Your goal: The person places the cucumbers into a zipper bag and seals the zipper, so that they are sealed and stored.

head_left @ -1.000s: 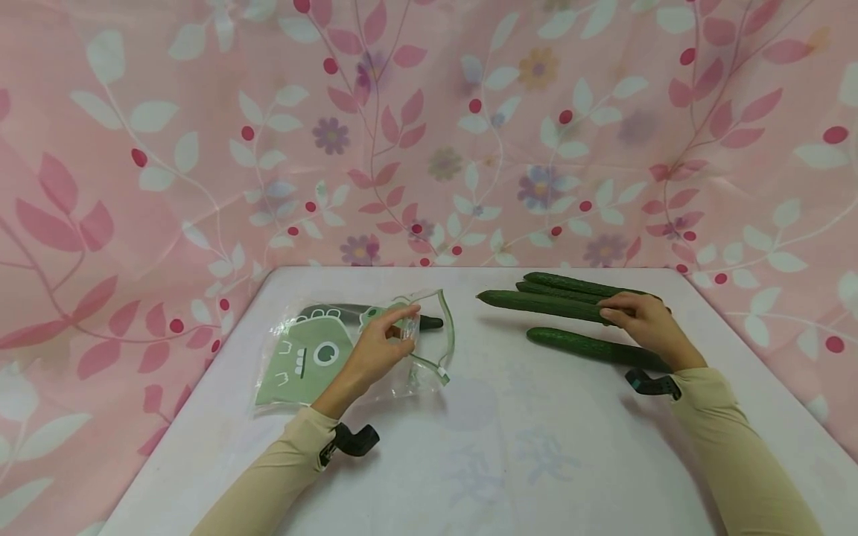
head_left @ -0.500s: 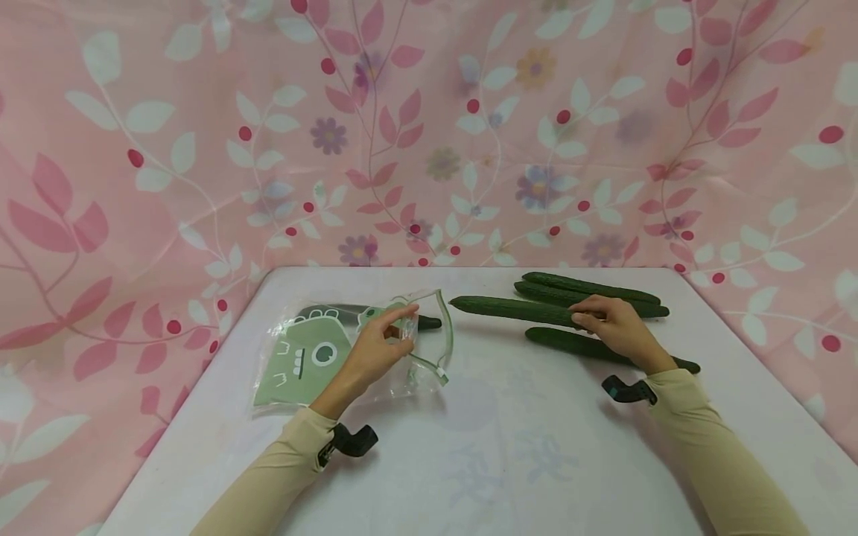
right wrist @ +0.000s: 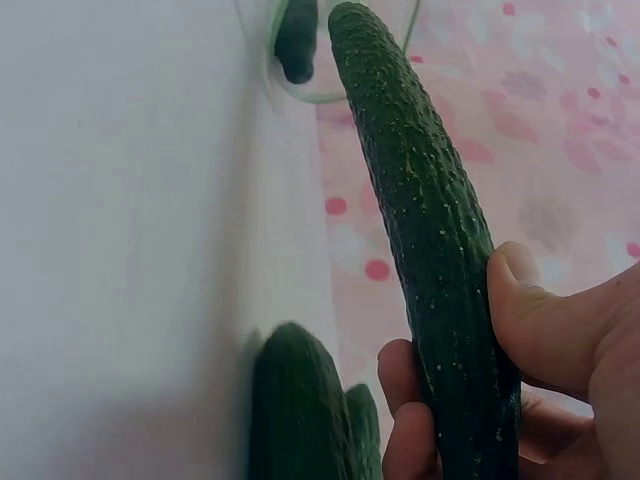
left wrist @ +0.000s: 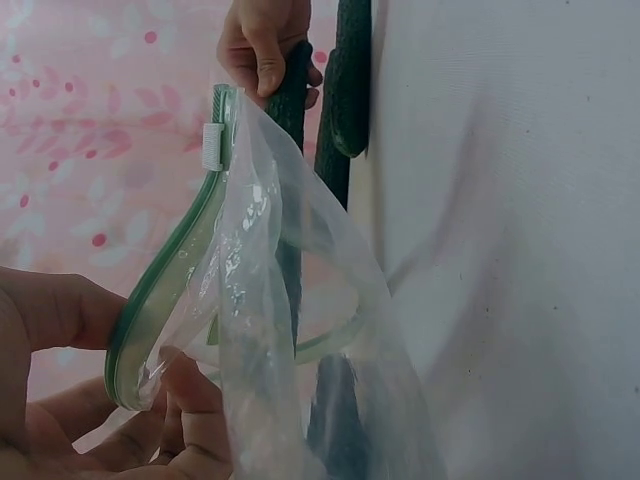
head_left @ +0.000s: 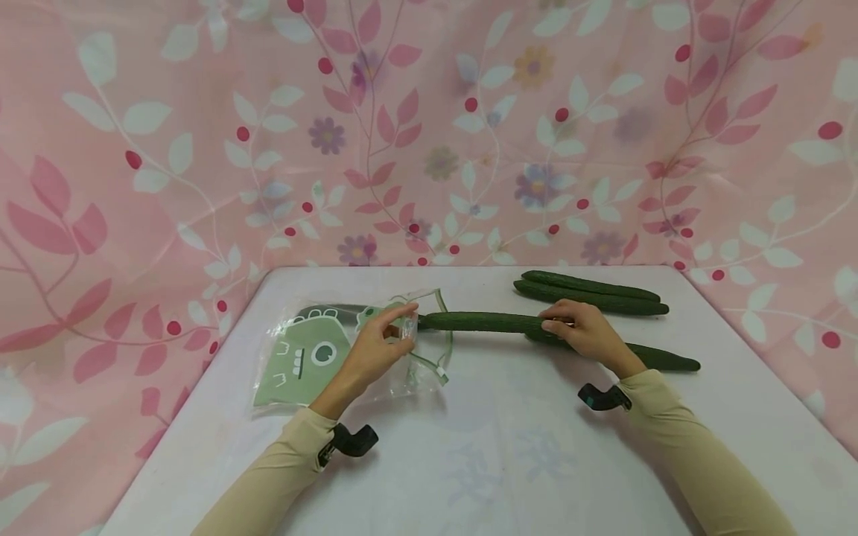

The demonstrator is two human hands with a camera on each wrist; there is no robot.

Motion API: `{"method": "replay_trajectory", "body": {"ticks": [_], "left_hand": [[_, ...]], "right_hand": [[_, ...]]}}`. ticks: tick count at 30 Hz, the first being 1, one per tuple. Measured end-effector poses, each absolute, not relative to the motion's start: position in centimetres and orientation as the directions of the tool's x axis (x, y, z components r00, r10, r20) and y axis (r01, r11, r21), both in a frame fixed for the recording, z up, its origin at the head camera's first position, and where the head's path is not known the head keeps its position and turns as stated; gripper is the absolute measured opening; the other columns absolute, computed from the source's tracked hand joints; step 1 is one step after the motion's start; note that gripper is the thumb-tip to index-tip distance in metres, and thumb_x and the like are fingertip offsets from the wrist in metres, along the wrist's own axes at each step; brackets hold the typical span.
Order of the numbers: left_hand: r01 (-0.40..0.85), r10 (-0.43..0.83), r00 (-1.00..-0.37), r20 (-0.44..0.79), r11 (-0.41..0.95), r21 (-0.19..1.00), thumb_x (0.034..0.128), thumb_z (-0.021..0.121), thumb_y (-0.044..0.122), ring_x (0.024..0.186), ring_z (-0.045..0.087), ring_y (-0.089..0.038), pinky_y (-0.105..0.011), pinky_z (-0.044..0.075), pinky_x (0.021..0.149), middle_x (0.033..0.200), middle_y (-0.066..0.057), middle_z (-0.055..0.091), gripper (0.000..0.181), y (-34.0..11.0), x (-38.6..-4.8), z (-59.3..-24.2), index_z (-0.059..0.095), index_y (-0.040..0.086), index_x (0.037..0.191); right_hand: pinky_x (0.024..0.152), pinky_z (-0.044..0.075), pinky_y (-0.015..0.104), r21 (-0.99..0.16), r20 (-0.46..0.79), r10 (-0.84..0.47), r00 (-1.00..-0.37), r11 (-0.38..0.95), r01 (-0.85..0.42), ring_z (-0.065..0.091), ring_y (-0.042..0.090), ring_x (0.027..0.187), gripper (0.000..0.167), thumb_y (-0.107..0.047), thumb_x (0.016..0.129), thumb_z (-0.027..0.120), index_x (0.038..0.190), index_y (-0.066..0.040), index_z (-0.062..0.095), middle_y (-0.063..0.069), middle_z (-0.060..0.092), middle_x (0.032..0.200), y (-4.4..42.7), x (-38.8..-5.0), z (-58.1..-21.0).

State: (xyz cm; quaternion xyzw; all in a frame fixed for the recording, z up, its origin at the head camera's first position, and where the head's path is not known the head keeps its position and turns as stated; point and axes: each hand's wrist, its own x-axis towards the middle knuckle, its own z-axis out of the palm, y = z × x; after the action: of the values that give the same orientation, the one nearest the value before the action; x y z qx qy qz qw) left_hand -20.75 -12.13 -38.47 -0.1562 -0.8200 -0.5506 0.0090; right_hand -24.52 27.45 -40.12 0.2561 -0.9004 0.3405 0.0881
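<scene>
A pink cloth printed with white leaves, red dots and soft flowers point(head_left: 442, 149) is hung behind the white-topped table point(head_left: 503, 454). On the left part of the table, a clear plastic bag with a green one-eyed monster printed on it point(head_left: 304, 361) is laid flat, with its mouth to the right. The mouth is edged with a green zip strip point(left wrist: 165, 255), and a small white slider point(left wrist: 212, 147) is fitted on it. One dark green cucumber in the bag point(right wrist: 296, 42) can be seen through the plastic.

The bag's edge is pinched by the left hand point(head_left: 375, 352), between the thumb and the fingers, and the mouth is held apart. A long, bumpy, dark green cucumber point(head_left: 485, 321) is grasped by the right hand point(head_left: 586, 331), with the thumb on one side and the fingers bent round the other. Its tip is pointed at the bag and is seen at the mouth; whether it is inside cannot be told.

Under the right hand, another green cucumber point(head_left: 663, 359) is left on the table. Farther back, two more green cucumbers point(head_left: 593, 292) are placed side by side, touching. Beige sleeves point(head_left: 704, 447) are worn on both arms, and a small black camera point(head_left: 603, 397) is strapped to each wrist.
</scene>
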Motion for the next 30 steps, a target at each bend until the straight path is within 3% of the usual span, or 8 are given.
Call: {"method": "replay_trajectory", "body": {"ticks": [7,16,30], "left_hand": [[0.263,0.247,-0.952,0.184,0.345,0.901,0.0871,0.066,0.008,0.094,0.054,-0.022,-0.025,0.040,0.060,0.137,0.000,0.057,0.059,-12.2,-20.7,-38.4,0.057,0.028,0.142],[0.261,0.247,-0.952,0.181,0.346,0.901,0.0872,0.066,0.008,0.096,0.054,-0.023,-0.026,0.042,0.061,0.136,0.002,0.058,0.059,-12.2,-20.6,-38.4,0.058,0.030,0.141],[0.276,0.252,-0.948,0.197,0.335,0.901,0.0870,0.068,0.005,0.098,0.055,-0.027,-0.027,0.045,0.067,0.143,-0.006,0.054,0.059,-12.2,-20.7,-38.5,0.057,0.022,0.142]], "right_hand": [[0.076,0.053,0.033,-0.550,0.350,-0.428,-0.833,0.626,-0.553,0.067,0.018,0.090,0.022,-0.019,0.096,0.067,0.113,-0.009,0.075,0.005,0.070,0.109,25.2,-24.7,-40.5],[0.068,0.050,0.030,-0.599,0.338,-0.461,-0.821,0.567,-0.565,0.059,0.010,0.076,0.024,-0.018,0.096,0.067,0.114,-0.004,0.074,0.007,0.068,0.104,22.5,-24.7,-40.9],[0.065,0.051,0.029,-0.577,0.397,-0.434,-0.809,0.568,-0.587,0.064,0.011,0.075,0.021,-0.015,0.094,0.069,0.109,-0.002,0.075,0.008,0.068,0.099,18.0,-25.3,-41.8]]}}
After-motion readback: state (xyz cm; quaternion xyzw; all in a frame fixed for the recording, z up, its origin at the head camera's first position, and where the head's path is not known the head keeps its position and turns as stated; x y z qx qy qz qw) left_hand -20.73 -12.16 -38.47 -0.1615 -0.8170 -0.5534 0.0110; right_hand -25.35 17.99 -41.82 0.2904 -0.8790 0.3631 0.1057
